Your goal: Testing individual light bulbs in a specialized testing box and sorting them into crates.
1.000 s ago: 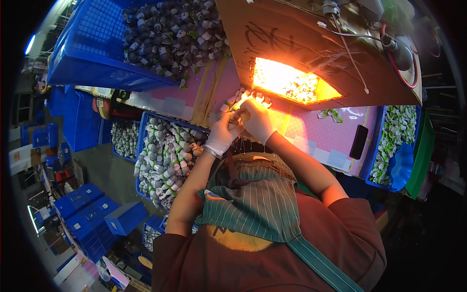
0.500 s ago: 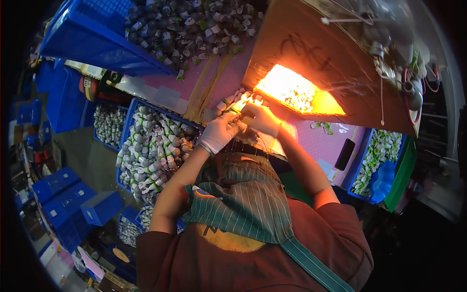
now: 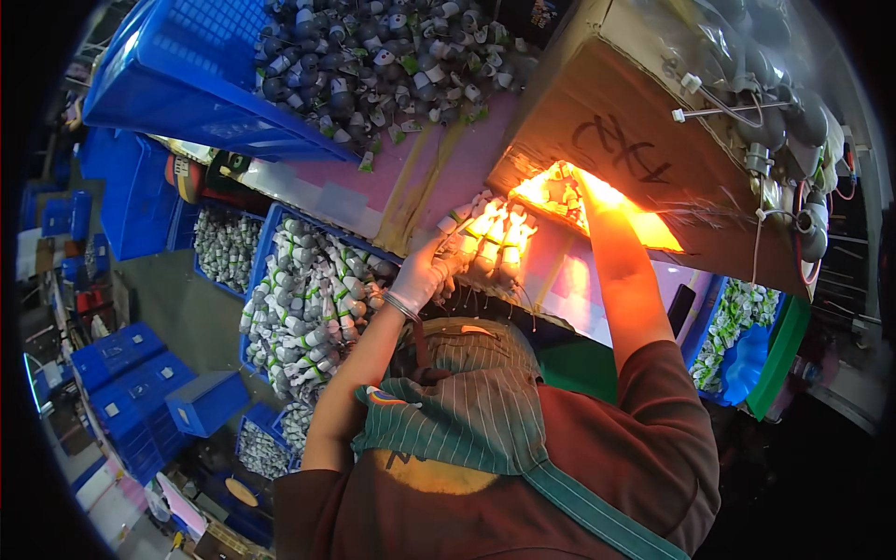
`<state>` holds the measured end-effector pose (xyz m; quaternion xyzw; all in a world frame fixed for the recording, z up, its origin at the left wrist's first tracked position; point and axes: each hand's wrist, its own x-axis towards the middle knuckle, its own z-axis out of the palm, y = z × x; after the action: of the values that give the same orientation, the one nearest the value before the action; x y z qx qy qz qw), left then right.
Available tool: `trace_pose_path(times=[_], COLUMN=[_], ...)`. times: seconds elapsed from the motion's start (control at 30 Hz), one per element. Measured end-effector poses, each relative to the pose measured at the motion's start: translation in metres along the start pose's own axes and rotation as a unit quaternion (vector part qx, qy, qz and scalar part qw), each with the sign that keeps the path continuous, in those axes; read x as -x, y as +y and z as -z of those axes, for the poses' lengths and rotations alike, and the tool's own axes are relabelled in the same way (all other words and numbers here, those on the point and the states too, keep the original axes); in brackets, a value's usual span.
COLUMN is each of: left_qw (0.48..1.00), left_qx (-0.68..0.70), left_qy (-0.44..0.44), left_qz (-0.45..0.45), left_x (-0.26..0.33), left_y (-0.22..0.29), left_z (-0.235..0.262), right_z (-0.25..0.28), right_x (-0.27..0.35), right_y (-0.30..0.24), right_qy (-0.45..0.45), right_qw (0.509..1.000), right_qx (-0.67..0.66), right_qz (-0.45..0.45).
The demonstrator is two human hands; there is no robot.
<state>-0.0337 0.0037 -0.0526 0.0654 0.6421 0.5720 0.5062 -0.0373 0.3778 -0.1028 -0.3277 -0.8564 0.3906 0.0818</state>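
My left hand (image 3: 425, 273), in a pale glove, has curled fingers at the near left end of a row of small white-and-grey parts (image 3: 493, 238). What the fingers hold, if anything, is hidden. Thin wires hang from the parts at the table's near edge. My right forearm (image 3: 618, 261) reaches through the glowing opening (image 3: 656, 231) of a cardboard box (image 3: 644, 121). Glare and the box hide the right hand's fingers. More small parts (image 3: 560, 193) lie inside in the bright orange light.
Left of my arm stands a blue crate (image 3: 254, 271) of grey-and-white parts with green bands. Grey round parts (image 3: 373, 65) are heaped at the back beside a big blue basket (image 3: 210, 84). At right are a dark phone (image 3: 680, 306), a crate of green-white pieces (image 3: 737, 322) and hanging wires (image 3: 737, 117).
My hands were together over the row of parts. The right one has moved away, right and forward, into the lit box; the left has stayed by the row, which now shows more fully.
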Motion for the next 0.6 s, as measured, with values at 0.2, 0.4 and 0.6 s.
trace_pose_path(times=[0.2, 0.4, 0.6], left_qw=[0.998, 0.998, 0.998], left_qx=[0.063, 0.054, 0.057], left_qy=[-0.008, -0.019, -0.014], left_qz=[0.007, 0.02, 0.025], left_x=[0.005, 0.009, 0.016], left_y=[0.003, 0.011, 0.005], left_z=[-0.006, -0.018, -0.032], right_z=[-0.003, -0.004, -0.007], right_x=[0.0, 0.001, 0.003], right_y=[0.002, 0.005, 0.011], right_qy=[0.003, 0.001, 0.005], right_qw=[0.999, 0.995, 0.991], right_qx=[-0.05, -0.097, -0.132], right_qz=[0.014, 0.025, 0.035])
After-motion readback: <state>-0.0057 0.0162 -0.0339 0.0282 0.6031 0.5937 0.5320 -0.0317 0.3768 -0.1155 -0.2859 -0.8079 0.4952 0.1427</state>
